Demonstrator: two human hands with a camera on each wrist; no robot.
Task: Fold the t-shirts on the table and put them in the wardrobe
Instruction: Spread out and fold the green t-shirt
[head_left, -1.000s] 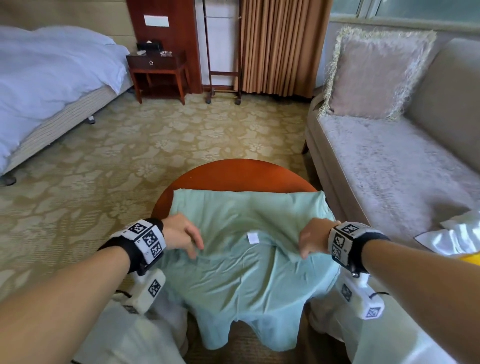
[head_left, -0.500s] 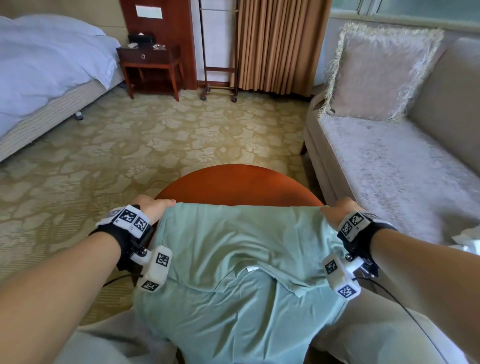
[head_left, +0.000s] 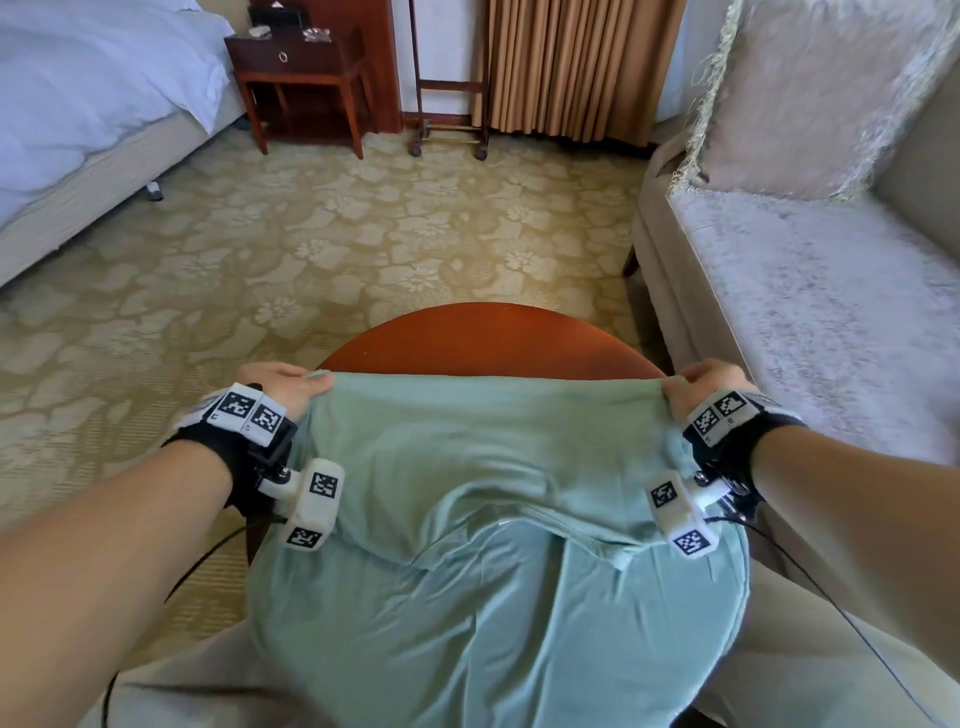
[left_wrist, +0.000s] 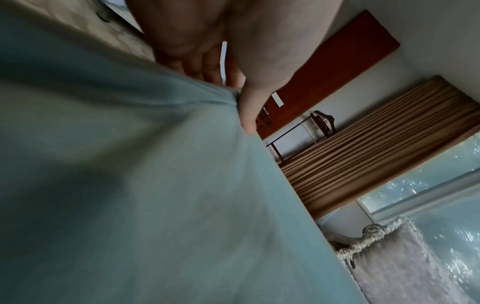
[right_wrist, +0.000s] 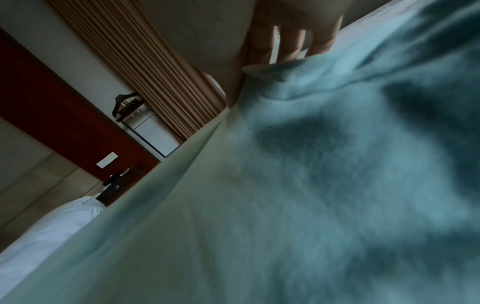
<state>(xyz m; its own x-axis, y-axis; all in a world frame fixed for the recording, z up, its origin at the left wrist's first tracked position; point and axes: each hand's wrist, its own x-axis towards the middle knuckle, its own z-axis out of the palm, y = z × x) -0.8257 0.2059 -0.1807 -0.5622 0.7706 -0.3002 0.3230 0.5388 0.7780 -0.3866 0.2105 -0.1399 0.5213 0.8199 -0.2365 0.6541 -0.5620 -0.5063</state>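
Observation:
A pale green t-shirt (head_left: 493, 571) is stretched between my two hands above the round red-brown table (head_left: 488, 338). My left hand (head_left: 291, 382) pinches its far left corner and my right hand (head_left: 696, 382) pinches its far right corner. The held edge runs taut between them, and the cloth hangs down toward my lap, hiding the near part of the table. In the left wrist view the thumb of my left hand (left_wrist: 233, 96) presses the green t-shirt (left_wrist: 155, 195) against the fingers. In the right wrist view my right hand (right_wrist: 257, 63) grips the bunched t-shirt (right_wrist: 311, 164) edge.
A beige sofa (head_left: 810, 312) with a fringed cushion (head_left: 810, 93) stands close on the right. A bed (head_left: 88, 104) is at the far left, a dark wooden nightstand (head_left: 301, 67) and a valet stand (head_left: 449, 78) before brown curtains (head_left: 571, 62) at the back. Patterned carpet (head_left: 311, 244) lies between.
My hands moved from the shirt's middle out to its far corners and lifted that edge. The shirt now hangs from my hands toward my lap instead of lying flat on the table.

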